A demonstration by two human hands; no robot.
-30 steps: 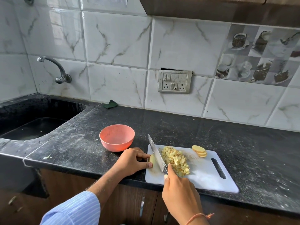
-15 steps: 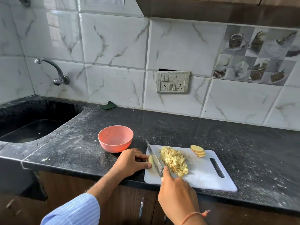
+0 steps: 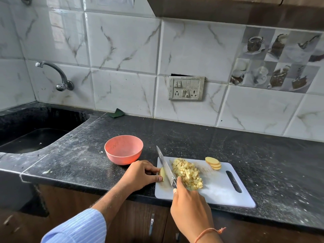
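L hand (image 3: pixel 140 174) pinches slice (image 3: pixel 162 173) by knife (image 3: pixel 165 166).

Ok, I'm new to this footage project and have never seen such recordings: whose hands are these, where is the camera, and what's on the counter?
There is no machine here: a person works with bare hands, and the camera sits on their head, looking forward and down. The left hand pinches a small pale yellow vegetable piece on a white cutting board. The right hand grips a knife, its blade down beside that piece. On the board also lie a diced pile and a few slices. A pink bowl stands on the dark counter, with a sink to the left.
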